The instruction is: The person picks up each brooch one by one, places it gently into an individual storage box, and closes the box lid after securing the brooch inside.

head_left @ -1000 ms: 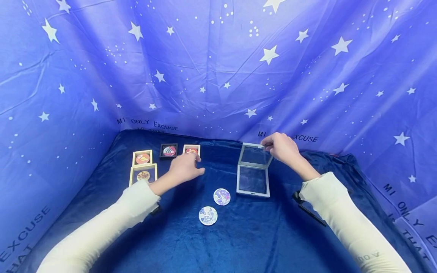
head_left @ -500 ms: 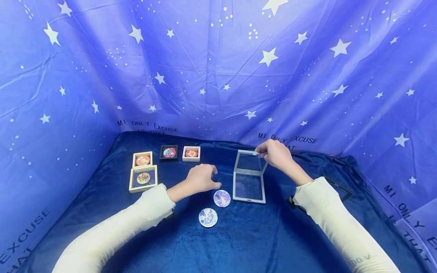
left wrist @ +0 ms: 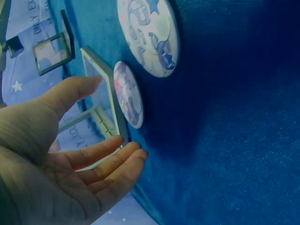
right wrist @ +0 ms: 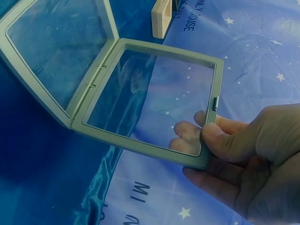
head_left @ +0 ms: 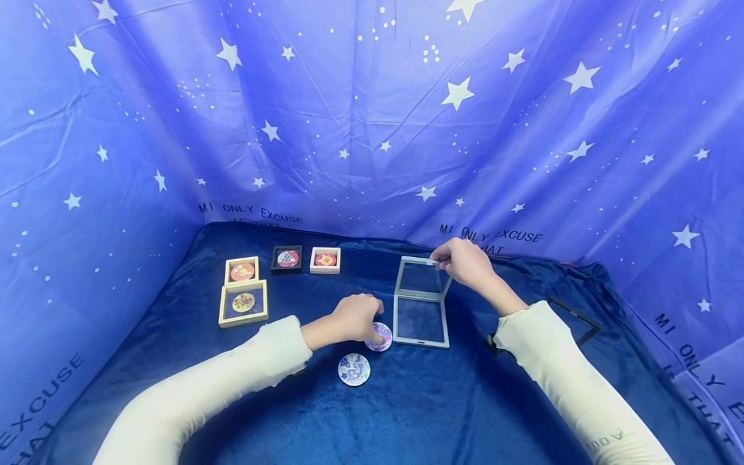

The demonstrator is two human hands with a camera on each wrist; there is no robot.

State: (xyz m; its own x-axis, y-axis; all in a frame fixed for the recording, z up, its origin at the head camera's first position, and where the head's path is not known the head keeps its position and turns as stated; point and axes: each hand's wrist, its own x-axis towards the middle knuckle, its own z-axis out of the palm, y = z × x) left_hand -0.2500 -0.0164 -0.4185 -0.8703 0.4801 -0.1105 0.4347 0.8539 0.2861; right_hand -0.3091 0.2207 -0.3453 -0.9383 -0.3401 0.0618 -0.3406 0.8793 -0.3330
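Observation:
My left hand (head_left: 353,316) reaches over a round purple-and-pink badge (left wrist: 127,96) on the blue cloth. Its thumb overlaps that badge in the head view; in the left wrist view the thumb and fingers are spread with nothing held between them. A second round badge (head_left: 354,370), white with blue drawings, lies nearer the body. To the right of both is a grey hinged display frame (head_left: 420,343), with clear film in its two halves. My right hand (head_left: 467,259) pinches the raised half by its far right corner, thumb (right wrist: 218,138) on one side and fingers behind the film.
At the back left stand two yellow-framed boxes, a larger (head_left: 244,320) and a smaller one (head_left: 227,271), beside a black box (head_left: 287,267) and a pale box (head_left: 325,270), each with a round badge inside. A black frame (head_left: 593,332) is partly hidden behind the right sleeve.
My left hand has moved from the boxes rightward and nearer, to the purple badge. The grey frame has shifted slightly left and nearer, with the right hand still holding its raised half.

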